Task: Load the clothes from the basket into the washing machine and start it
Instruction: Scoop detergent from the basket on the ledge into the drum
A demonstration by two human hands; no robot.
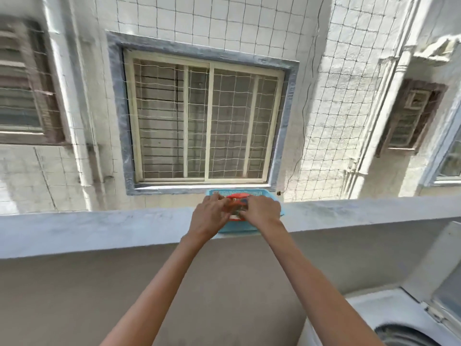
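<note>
I see both arms stretched out toward twelve o'clock. My left hand (210,216) and right hand (262,211) curl their fingers around orange clothes (238,197) in the blue basket (249,192) on the ledge (99,228).

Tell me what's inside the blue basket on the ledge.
The blue basket holds an orange-red item, with something pale and dark showing between the hands. The left hand and right hand cover most of the contents, so what the things are stays unclear.
</note>
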